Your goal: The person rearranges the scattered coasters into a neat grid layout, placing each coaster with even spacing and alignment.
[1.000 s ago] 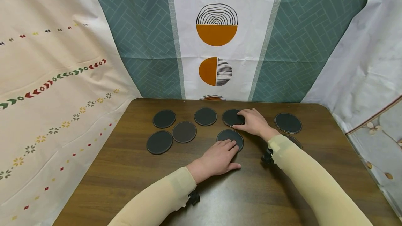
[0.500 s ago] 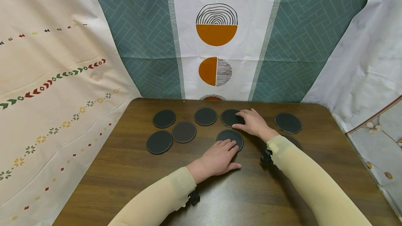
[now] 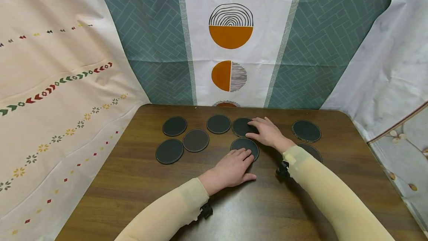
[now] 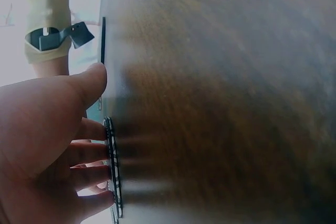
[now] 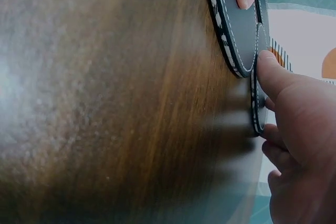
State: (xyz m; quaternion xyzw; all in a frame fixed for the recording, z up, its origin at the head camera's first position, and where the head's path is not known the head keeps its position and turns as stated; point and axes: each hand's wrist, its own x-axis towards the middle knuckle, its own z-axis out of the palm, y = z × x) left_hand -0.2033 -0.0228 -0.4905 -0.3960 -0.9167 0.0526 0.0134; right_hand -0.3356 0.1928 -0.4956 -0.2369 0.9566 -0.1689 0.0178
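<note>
Flat black round coasters with stitched rims lie on the wooden table. My left hand (image 3: 230, 168) rests its fingertips on the near middle coaster (image 3: 244, 144), fingers fairly straight and thumb out to the side. In the left wrist view those fingers touch the top of that coaster (image 4: 114, 166). Just behind it, my right hand (image 3: 267, 132) holds another coaster (image 3: 240, 126) by its right side, thumb near the front edge and fingers bent. The right wrist view shows the thumb (image 5: 268, 59) and fingers about this coaster (image 5: 261, 106), which lies flat beyond the left hand's one.
To the left are several more coasters, including a browner one (image 3: 195, 140) and one in the back row (image 3: 219, 124). Two coasters lie right, one (image 3: 306, 131) behind another (image 3: 311, 151) partly hidden by the right sleeve. A patterned cloth (image 3: 230, 55) hangs behind the table (image 3: 150, 196).
My right hand has slid its coaster a little to the left and slightly nearer, towards the neighbouring back-row coaster. The left hand and its coaster have stayed in place.
</note>
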